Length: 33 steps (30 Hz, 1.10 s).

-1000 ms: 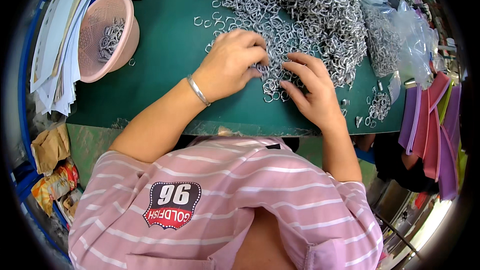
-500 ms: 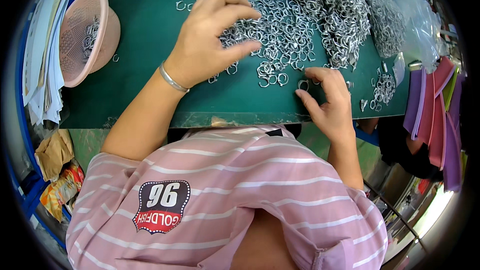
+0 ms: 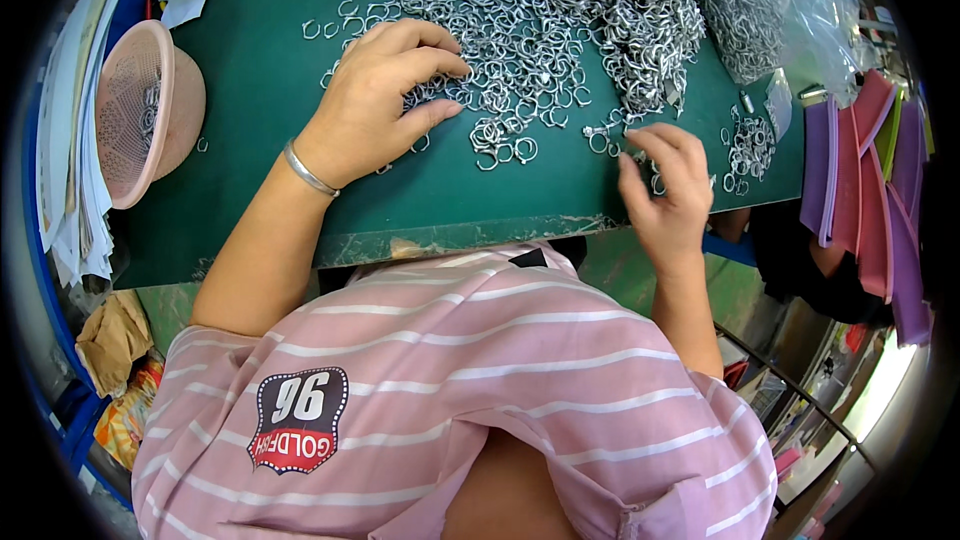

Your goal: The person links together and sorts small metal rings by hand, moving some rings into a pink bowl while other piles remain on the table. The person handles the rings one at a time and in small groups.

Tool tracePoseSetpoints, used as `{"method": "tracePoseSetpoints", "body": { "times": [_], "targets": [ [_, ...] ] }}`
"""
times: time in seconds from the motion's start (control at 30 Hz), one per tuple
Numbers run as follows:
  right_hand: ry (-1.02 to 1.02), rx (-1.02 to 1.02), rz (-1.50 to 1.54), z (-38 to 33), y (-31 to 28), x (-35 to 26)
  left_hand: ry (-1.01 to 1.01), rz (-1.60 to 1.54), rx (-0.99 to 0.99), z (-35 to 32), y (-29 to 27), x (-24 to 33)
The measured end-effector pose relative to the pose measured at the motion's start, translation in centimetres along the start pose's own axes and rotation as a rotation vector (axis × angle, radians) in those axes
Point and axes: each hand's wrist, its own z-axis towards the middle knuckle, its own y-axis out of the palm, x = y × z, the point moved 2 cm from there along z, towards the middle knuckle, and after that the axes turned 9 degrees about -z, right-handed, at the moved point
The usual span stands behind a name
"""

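A large heap of small silver metal rings (image 3: 600,0) covers the far part of the green table (image 3: 260,70). My left hand (image 3: 375,100), with a silver bangle (image 3: 308,170) on its wrist, rests claw-like on the heap's near edge, fingers apart and fingertips on loose rings (image 3: 505,135). My right hand (image 3: 665,190) hovers by the table's front edge, its thumb and fingers pinched together on a small metal ring. A small separate cluster of rings (image 3: 745,150) lies just right of that hand.
A pink mesh basket (image 3: 140,120) holding a few rings stands at the left, beside a stack of papers (image 3: 70,140). Clear plastic bags of rings (image 3: 770,10) lie at the back right. Purple and pink sheets (image 3: 870,190) hang off the right end.
My left hand slid left and away along the heap's edge, fingers spreading. My right hand drew back from the heap toward the table's front edge, pinching a ring.
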Motion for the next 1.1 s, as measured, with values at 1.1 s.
{"method": "tracePoseSetpoints", "body": {
  "times": [1.1],
  "targets": [
    [0.262,-0.095,1.037,0.4,5.1,-4.5,-0.087,-0.431,-0.030,-1.1,2.6,3.4]
  ]
}}
